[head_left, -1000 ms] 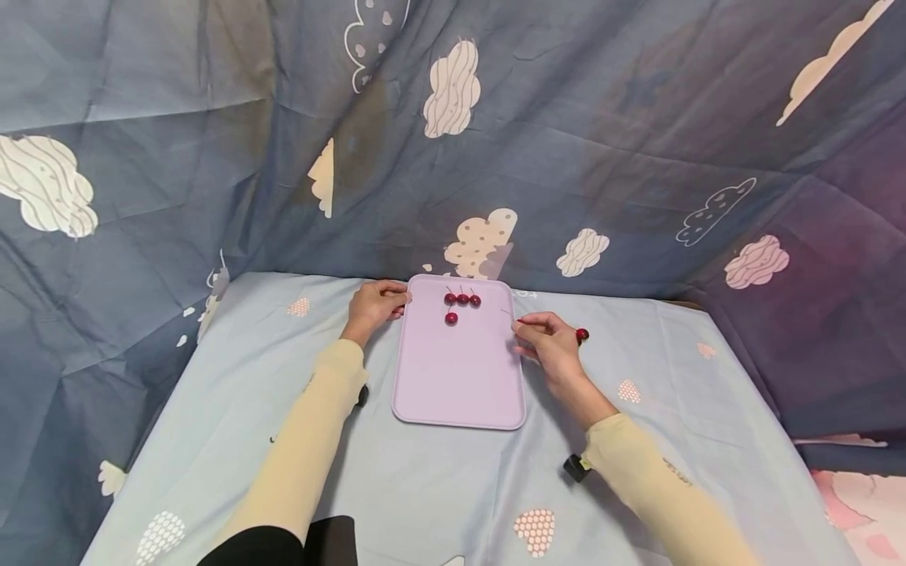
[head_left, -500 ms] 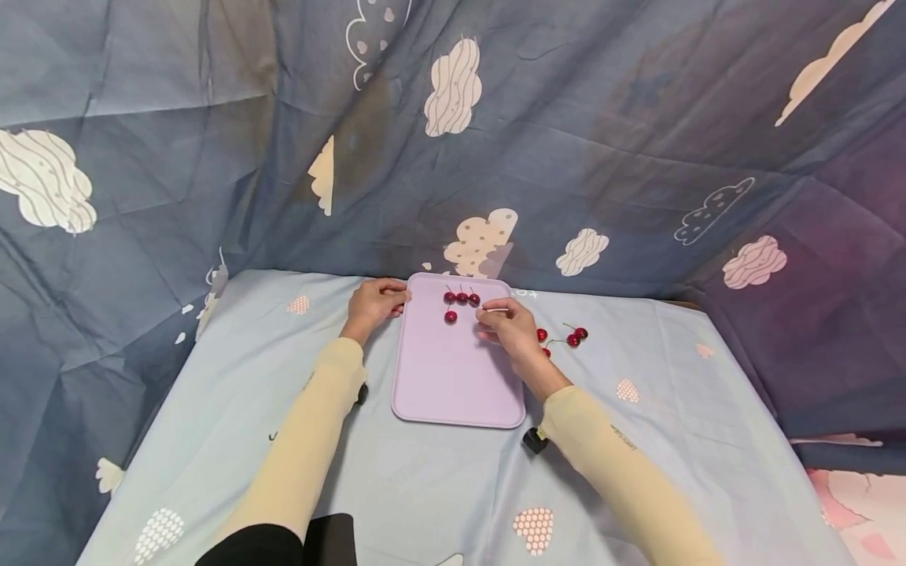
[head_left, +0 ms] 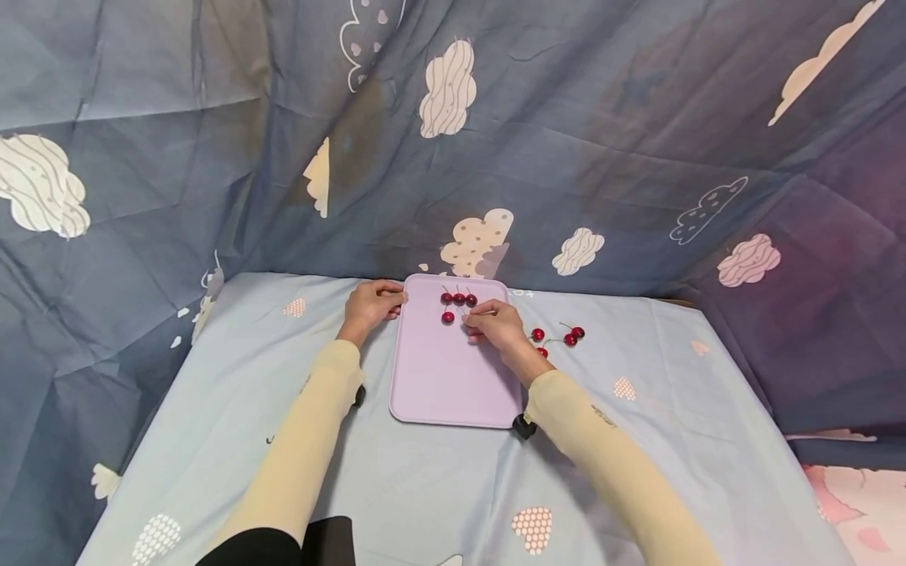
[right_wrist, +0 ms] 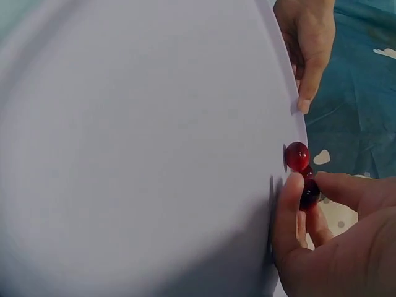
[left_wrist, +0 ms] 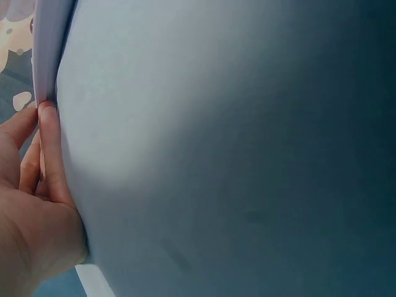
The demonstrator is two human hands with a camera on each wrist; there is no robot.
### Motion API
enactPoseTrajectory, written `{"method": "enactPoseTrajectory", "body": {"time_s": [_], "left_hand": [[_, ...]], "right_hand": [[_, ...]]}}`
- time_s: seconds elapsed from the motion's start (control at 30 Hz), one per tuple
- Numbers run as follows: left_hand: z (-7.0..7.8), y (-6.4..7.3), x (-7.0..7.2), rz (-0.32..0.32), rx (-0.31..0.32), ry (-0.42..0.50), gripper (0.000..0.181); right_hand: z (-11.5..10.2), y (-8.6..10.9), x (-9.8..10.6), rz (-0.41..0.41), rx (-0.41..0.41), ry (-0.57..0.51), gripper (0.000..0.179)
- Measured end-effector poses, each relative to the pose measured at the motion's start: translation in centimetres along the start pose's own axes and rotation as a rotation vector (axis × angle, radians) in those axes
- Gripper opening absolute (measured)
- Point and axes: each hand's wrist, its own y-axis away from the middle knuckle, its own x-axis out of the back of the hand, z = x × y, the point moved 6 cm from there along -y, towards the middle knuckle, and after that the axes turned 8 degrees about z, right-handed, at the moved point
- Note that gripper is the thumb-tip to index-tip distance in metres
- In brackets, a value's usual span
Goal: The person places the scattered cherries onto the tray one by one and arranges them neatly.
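A lilac tray (head_left: 453, 385) lies on the cloth-covered table. Three dark red cherries (head_left: 459, 299) stand in a row near its far end, stems pointing back. One more cherry (head_left: 448, 317) sits in front of the row's left end. My left hand (head_left: 371, 304) grips the tray's left rim near the far corner, thumb and fingers at its edge in the left wrist view. Over the tray, just right of that single cherry, my right hand (head_left: 498, 324) pinches a cherry (right_wrist: 309, 195) between thumb and finger; the fingers mostly hide it in the head view.
Several loose cherries (head_left: 570, 339) with stems lie on the light blue cloth (head_left: 637, 440) to the right of the tray, some close behind the right wrist. A dark cloud-print curtain (head_left: 602, 157) hangs behind the table's far edge.
My right hand has moved left from the tray's right edge to beside the single cherry, uncovering the loose cherries on the right. My left hand stays at the rim.
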Motion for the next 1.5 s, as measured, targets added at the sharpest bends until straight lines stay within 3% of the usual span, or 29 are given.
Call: {"method": "enactPoseTrajectory", "body": {"time_s": [0.17,0.37,0.73,1.13,1.37,1.5], "left_hand": [[-0.2,-0.4,-0.4,-0.015,0.021,-0.001,0.026],[0.1,-0.2,-0.3,-0.012,0.003,0.004,0.027],[0.0,0.0,0.0,-0.005,0.011,0.001,0.027],[-0.1,0.1,-0.2,-0.01,0.01,-0.002,0.027],[-0.1,0.1,-0.1,-0.01,0.014,0.009,0.028],[0.0,0.3,-0.1,-0.018,0.012,0.017,0.029]], "right_hand": [[0.0,-0.3,0.0,0.038,-0.003,0.09,0.02],[-0.4,-0.3,-0.1,0.062,0.021,0.187,0.02],[-0.8,-0.4,-0.7,0.047,0.073,0.199,0.021],[-0.6,-0.4,-0.8,0.035,0.039,0.184,0.024],[-1.3,1.2,-1.0,0.054,0.099,0.257,0.031],[-1.6,2.2,-0.8,0.028,0.137,0.21,0.046]]}}
